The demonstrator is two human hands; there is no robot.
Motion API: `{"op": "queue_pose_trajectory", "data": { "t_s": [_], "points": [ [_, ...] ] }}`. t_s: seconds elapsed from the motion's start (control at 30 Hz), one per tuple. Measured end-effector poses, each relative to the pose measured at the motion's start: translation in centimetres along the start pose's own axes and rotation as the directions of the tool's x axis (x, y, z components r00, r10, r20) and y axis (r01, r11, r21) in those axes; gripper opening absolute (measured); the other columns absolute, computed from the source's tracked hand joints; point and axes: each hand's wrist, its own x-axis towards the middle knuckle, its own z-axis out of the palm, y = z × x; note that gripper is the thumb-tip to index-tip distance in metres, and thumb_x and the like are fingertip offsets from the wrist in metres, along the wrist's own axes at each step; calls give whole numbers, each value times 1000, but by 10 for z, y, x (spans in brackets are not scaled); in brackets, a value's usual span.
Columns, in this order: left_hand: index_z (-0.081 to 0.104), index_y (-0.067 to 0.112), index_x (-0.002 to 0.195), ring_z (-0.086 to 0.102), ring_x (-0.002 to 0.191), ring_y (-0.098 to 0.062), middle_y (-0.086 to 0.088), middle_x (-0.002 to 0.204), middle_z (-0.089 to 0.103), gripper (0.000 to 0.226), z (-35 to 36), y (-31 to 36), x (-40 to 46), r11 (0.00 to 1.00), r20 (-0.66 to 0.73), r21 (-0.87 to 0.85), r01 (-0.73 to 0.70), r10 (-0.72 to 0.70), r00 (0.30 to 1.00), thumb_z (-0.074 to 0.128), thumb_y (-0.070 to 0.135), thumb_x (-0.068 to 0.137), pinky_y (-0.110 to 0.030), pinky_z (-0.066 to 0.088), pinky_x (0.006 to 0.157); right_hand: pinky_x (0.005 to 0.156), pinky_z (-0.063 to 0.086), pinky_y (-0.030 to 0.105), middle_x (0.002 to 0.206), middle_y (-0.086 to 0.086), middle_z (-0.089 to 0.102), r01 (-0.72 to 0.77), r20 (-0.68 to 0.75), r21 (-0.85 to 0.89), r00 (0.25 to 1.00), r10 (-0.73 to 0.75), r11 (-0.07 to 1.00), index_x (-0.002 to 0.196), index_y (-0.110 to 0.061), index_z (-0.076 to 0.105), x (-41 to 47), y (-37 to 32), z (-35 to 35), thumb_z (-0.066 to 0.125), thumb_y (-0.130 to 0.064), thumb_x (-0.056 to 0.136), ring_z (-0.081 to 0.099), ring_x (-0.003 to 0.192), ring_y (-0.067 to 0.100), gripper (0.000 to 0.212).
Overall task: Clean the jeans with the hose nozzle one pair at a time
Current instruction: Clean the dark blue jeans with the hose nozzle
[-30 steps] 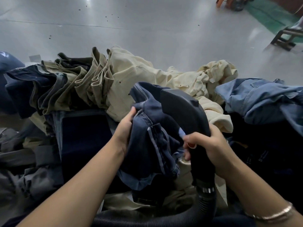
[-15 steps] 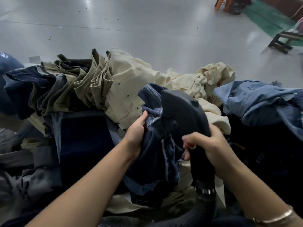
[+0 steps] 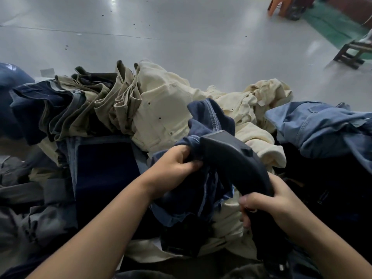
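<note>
A dark blue pair of jeans (image 3: 203, 190) is bunched up in front of me, on top of a heap of trousers. My left hand (image 3: 173, 168) grips a fold of its cloth right beside the nozzle head. The black hose nozzle (image 3: 231, 160) curves up from lower right, its flat head pressed against the dark blue jeans. My right hand (image 3: 269, 208) grips the nozzle's neck lower down. The hose itself is mostly hidden below my right hand.
Cream trousers (image 3: 167, 115) and olive ones (image 3: 112, 105) are piled behind. Light blue jeans (image 3: 318, 125) lie at the right, dark and grey garments (image 3: 30, 198) at the left. Beyond is grey floor (image 3: 181, 37), with a wooden stool (image 3: 354, 53) far right.
My left hand has slid right along the dark blue jeans and now clutches the cloth against the nozzle head. The nozzle has tilted lower and my right hand sits lower in view.
</note>
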Motion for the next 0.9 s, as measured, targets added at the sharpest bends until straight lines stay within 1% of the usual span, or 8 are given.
{"op": "queue_pose_trajectory", "data": {
  "t_s": [0.1, 0.2, 0.33, 0.43, 0.67, 0.8, 0.87, 0.9],
  "points": [
    [63, 23, 96, 66, 90, 1, 16, 86, 71, 33, 5, 3, -2, 999, 79, 48, 18, -22, 997, 50, -7, 92, -18, 50, 78, 44, 46, 30, 51, 15, 56, 71, -65, 18, 995, -69, 997, 71, -7, 60, 7, -5, 4, 73, -16, 54, 55, 42, 28, 24],
    [63, 22, 88, 57, 81, 9, 17, 81, 64, 22, 26, -11, 5, 900, 65, 416, -127, 110, 992, 53, 2, 92, -16, 42, 79, 46, 48, 35, 52, 17, 54, 183, -238, 107, 959, -154, 977, 63, -5, 58, 17, -9, 0, 66, -7, 62, 54, 42, 30, 9],
    [58, 6, 119, 52, 114, -32, -17, 125, 58, 32, 82, -53, 20, 563, 131, 826, -22, -155, 979, 49, 24, 95, -35, 39, 97, 48, 49, 36, 56, 14, 53, 198, -377, 178, 919, -119, 964, 64, 1, 50, 29, -2, -16, 65, -10, 64, 55, 43, 26, 18],
    [54, 6, 127, 50, 120, -35, -17, 132, 54, 40, 107, -72, 20, 299, 173, 951, -83, -287, 942, 50, 29, 94, -41, 37, 103, 50, 49, 35, 55, 11, 55, 105, -378, 175, 925, -31, 979, 66, -2, 52, 38, 16, -22, 68, -5, 69, 57, 45, 26, 16],
    [59, 4, 123, 56, 111, -30, -16, 125, 60, 36, 88, -60, 10, 454, 400, 876, -161, -498, 770, 57, 1, 87, -32, 43, 92, 43, 47, 28, 53, 16, 54, -22, -176, 139, 983, 47, 990, 63, -2, 53, 59, 48, -8, 63, -5, 64, 55, 41, 26, 11],
    [73, 15, 106, 68, 97, -13, -1, 105, 73, 46, 7, -43, -3, 839, 448, 434, 329, -518, 729, 45, -12, 82, -28, 55, 82, 42, 46, 28, 54, 16, 53, -69, -272, 174, 955, 115, 982, 60, -1, 51, 65, 67, -17, 64, -8, 60, 54, 39, 27, 14],
    [75, 12, 78, 68, 68, -7, -3, 80, 74, 48, -32, -47, -2, 901, 53, 148, 408, -420, 906, 37, -16, 76, -23, 51, 57, 43, 46, 27, 54, 15, 53, -70, -307, 185, 943, 125, 980, 65, 0, 51, 65, 73, -25, 64, -7, 60, 54, 39, 27, 15],
    [70, 10, 76, 65, 63, -8, -5, 79, 72, 45, -50, -60, 0, 918, -248, 45, 395, -373, 894, 34, -17, 77, -21, 45, 53, 44, 47, 28, 54, 15, 53, -71, -316, 195, 940, 131, 978, 66, 1, 52, 64, 76, -28, 63, -7, 61, 54, 39, 27, 15]
  ]
}}
